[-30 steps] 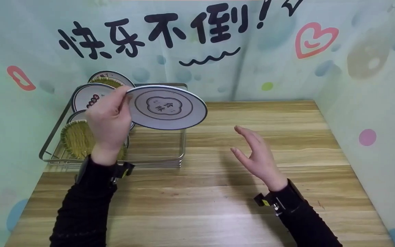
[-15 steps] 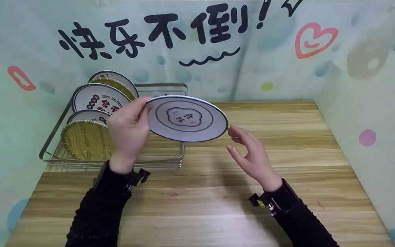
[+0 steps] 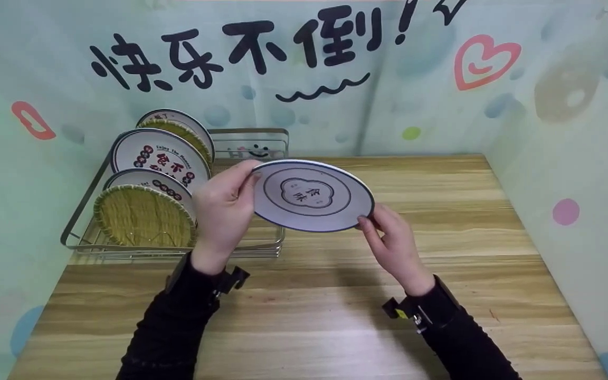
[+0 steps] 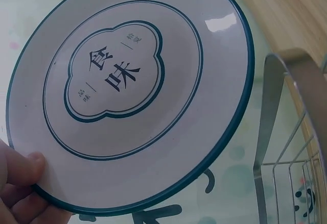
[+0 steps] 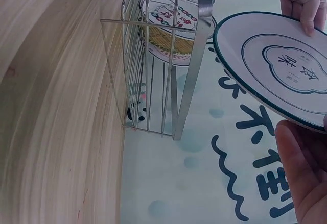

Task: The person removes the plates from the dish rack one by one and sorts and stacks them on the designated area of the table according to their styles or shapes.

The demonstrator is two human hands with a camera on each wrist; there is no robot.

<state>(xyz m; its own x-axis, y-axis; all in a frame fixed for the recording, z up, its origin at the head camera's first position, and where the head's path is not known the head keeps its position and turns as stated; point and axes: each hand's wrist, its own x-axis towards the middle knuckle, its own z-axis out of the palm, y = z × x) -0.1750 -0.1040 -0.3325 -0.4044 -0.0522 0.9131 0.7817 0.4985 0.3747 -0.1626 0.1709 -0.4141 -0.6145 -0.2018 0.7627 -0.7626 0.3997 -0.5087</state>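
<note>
Two hands (image 3: pixel 225 208) (image 3: pixel 396 248) at edges of plate (image 3: pixel 312 196)

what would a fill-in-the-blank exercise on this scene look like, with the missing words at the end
1. The plate is gripped by the left hand and the right hand, so the number of hands on it is ____.
2. In the head view, the wire rack stands to the ____ of the right hand.
3. The person's sleeves are coloured ____.
4. The front woven disc partly hides a printed dish that stands ____ it.

Missing words: two; left; black; behind
</note>
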